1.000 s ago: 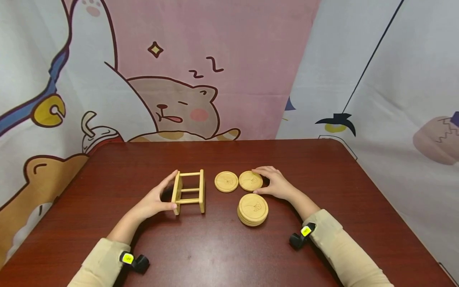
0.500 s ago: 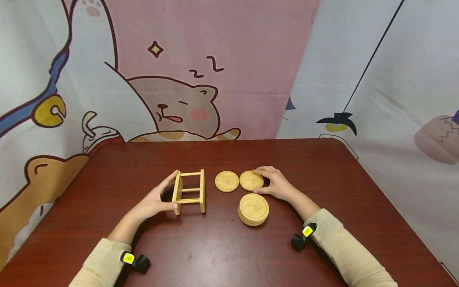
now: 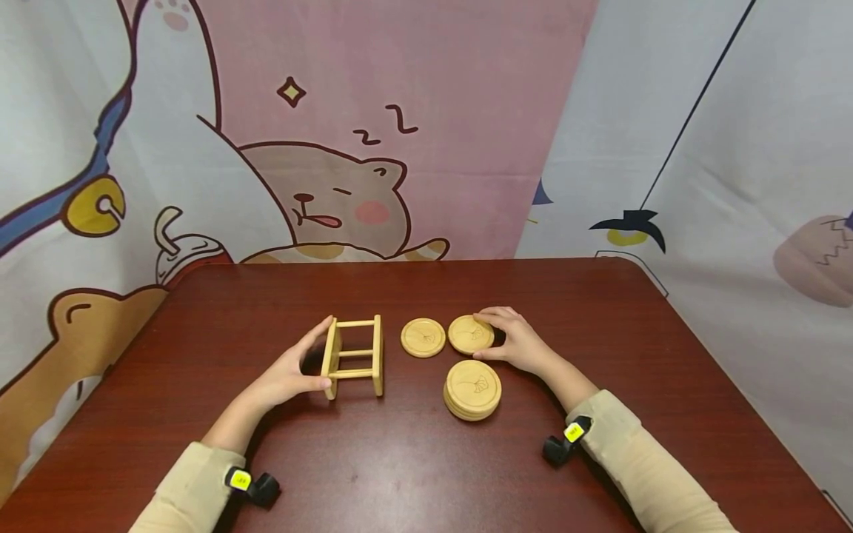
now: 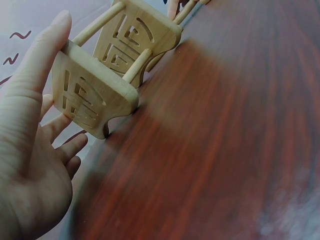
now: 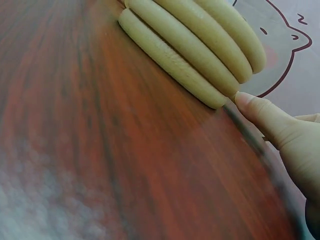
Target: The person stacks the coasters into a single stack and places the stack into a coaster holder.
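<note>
My left hand point(image 3: 286, 374) holds the left side panel of a small wooden coaster rack point(image 3: 355, 354), thumb at the near end and fingers at the far end. In the left wrist view the rack's carved side panel point(image 4: 82, 97) shows between thumb and fingers. To the right of the rack lies a round wooden coaster point(image 3: 423, 337). My right hand point(image 3: 516, 342) grips a second coaster point(image 3: 469, 334) by its right edge, with the thumb on the near side. Nearer to me stands a stack of coasters point(image 3: 472, 389); its layered edges point(image 5: 180, 47) fill the top of the right wrist view.
Everything stands on a dark red-brown wooden table point(image 3: 400, 466). A cartoon-printed cloth point(image 3: 466, 133) hangs behind the table's far edge. Small black cameras point(image 3: 265, 490) are strapped at both sleeve cuffs.
The coaster at my right hand has shifted slightly right, so a small gap now shows between it and the left coaster. My left hand and the rack stay put.
</note>
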The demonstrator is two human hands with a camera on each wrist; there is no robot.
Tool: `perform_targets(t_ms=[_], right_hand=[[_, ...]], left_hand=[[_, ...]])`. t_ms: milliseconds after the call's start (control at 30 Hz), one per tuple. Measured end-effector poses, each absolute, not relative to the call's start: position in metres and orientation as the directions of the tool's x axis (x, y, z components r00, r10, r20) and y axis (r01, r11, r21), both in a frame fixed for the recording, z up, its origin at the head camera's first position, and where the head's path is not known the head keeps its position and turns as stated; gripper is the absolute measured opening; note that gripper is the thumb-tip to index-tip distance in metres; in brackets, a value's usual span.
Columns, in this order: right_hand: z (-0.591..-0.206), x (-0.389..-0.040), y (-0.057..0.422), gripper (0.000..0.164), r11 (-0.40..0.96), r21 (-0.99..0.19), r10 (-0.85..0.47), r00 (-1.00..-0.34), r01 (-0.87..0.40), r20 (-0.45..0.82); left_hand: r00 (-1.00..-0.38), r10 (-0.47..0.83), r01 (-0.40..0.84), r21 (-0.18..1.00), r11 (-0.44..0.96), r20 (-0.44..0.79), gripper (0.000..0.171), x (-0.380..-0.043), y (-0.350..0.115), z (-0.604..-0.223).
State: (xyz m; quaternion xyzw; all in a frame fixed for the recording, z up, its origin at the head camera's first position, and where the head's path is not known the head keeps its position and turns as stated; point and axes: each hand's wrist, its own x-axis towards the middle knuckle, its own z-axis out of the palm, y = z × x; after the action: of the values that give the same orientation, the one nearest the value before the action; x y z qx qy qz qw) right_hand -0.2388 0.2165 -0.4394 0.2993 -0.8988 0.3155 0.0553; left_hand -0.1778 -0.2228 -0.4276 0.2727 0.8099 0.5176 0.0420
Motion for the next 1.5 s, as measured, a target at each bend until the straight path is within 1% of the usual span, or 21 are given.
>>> perform_targets(t_ms=[500, 933, 1200, 1500], right_hand=[[-0.432, -0.231, 0.218, 0.074, 0.564, -0.566, -0.482, -0.797, -0.601, 0.365], [-0.424, -0.223, 0.218, 0.073, 0.53, -0.578, -0.451, -0.783, -0.621, 0.428], [-0.419, -0.215, 0.218, 0.072, 0.504, -0.571, -0.45, -0.762, -0.648, 0.467], [-0.417, -0.202, 0.214, 0.074, 0.485, -0.587, -0.46, -0.76, -0.648, 0.458]], left_hand=[[-0.839, 0.495, 0.411, 0.86, 0.304, 0.226, 0.101, -0.178, -0.223, -0.427], [-0.844, 0.49, 0.402, 0.864, 0.303, 0.221, 0.101, -0.177, -0.223, -0.426], [-0.846, 0.486, 0.399, 0.864, 0.307, 0.218, 0.101, -0.177, -0.223, -0.426], [-0.844, 0.488, 0.405, 0.861, 0.306, 0.223, 0.101, -0.178, -0.223, -0.427]])
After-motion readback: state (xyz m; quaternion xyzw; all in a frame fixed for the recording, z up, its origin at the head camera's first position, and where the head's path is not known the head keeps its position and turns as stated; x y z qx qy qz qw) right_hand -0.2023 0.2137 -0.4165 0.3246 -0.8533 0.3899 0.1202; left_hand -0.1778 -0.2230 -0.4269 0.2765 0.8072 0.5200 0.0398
